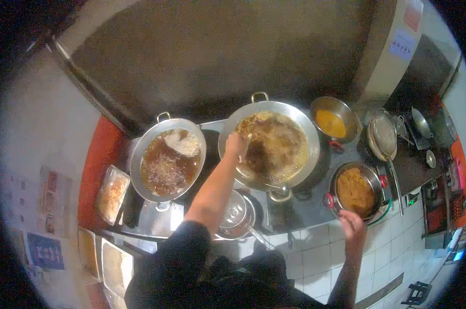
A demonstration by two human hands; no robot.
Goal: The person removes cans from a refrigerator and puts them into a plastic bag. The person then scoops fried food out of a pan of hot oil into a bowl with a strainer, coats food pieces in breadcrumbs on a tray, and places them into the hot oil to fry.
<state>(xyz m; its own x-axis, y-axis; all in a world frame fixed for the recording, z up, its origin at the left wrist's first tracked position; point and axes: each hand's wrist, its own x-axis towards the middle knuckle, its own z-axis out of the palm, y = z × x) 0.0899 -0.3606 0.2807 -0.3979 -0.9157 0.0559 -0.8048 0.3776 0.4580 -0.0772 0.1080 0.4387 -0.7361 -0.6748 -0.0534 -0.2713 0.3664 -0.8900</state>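
My left hand (236, 144) reaches over the large middle wok (311, 154), its fingers closed. A pale, thin piece shows beside the fingers, too small to name. Dark, bubbling oil (274, 144) fills the wok. My right hand (352, 225) is at the near rim of a dark pan with red handles, its fingers loosely bent and partly apart, nothing seen in them. Whether they touch the rim, I cannot tell. Golden-brown crumbly food (355, 191) lies in that pan.
The left wok (135, 165) holds brown oil with pale bits and a whitish clump. Behind the red-handled pan stands a pot (319, 105) of yellow liquid. Long-handled strainers (384, 133) lie at right. A strainer (234, 211) sits in front. A food tray (113, 195) is far left.
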